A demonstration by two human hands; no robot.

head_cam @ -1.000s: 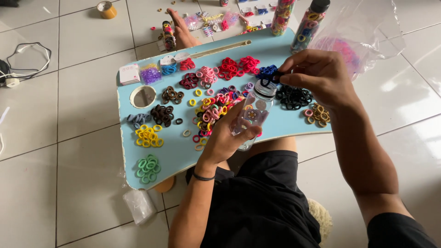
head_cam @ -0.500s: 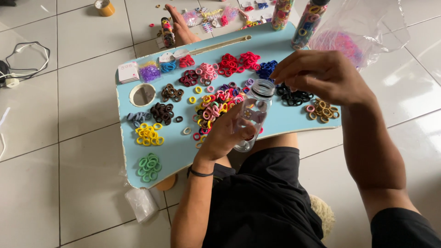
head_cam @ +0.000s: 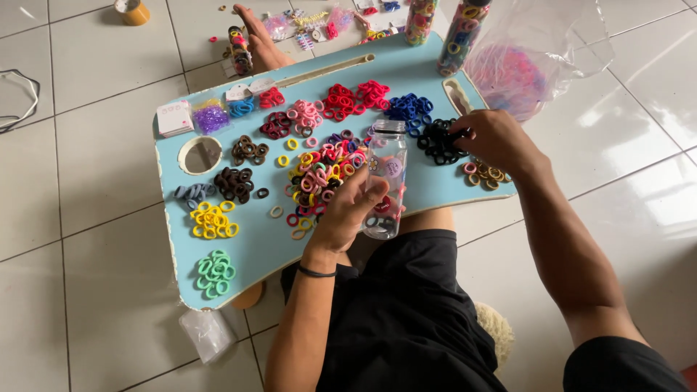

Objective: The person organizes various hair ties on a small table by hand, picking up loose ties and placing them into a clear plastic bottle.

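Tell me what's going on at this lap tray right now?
A seated person is working over a light blue lap tray covered with small hair ties sorted into piles by colour. The left hand holds a clear plastic bottle upright, with a few ties at its bottom. The right hand reaches into the black pile. Two filled bottles stand at the tray's far edge.

Bright, even daylight fills the view — soft glare sheens the white floor tiles (head_cam: 639, 94) at right and the clear plastic bag (head_cam: 537, 51), shadows stay faint, focus is sharp throughout, with slight wide-angle bending at the edges.
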